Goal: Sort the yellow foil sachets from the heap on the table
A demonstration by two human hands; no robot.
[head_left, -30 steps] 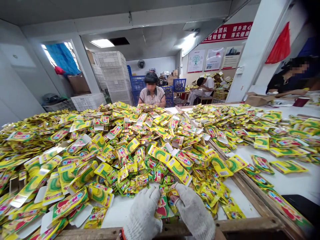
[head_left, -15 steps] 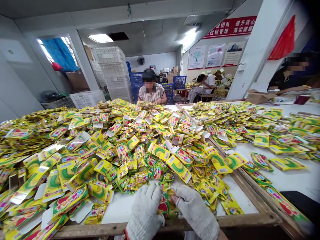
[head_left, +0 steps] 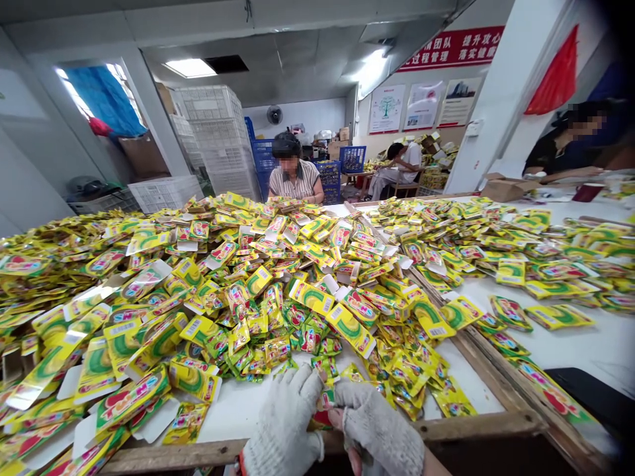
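Both my hands wear whitish knit gloves and meet just above the table's front edge. Between them is a small green and red candy packet [head_left: 323, 400], partly covered by the fingers. My left hand [head_left: 286, 423] is closed around its left side, thumb low. My right hand [head_left: 380, 423] pinches its right side, with a bare thumb tip showing. Just beyond the hands lie loose small green packets [head_left: 310, 337] and yellow packets [head_left: 404, 370]. A heap of flat yellow boxes [head_left: 310, 295], several with white end flaps open, rises behind them.
A wooden strip [head_left: 489, 370] divides the white table, with more yellow boxes [head_left: 560, 287] beyond it. A wooden rail [head_left: 471, 425] runs along the front. At right lies a black object [head_left: 588, 403]. A person [head_left: 295, 178] sits across the heap; white crates [head_left: 213, 132] are stacked behind.
The view has shifted slightly, so the scene sits a little further left. My right hand has turned and drawn closer to my left, its fingers more curled at the packet.
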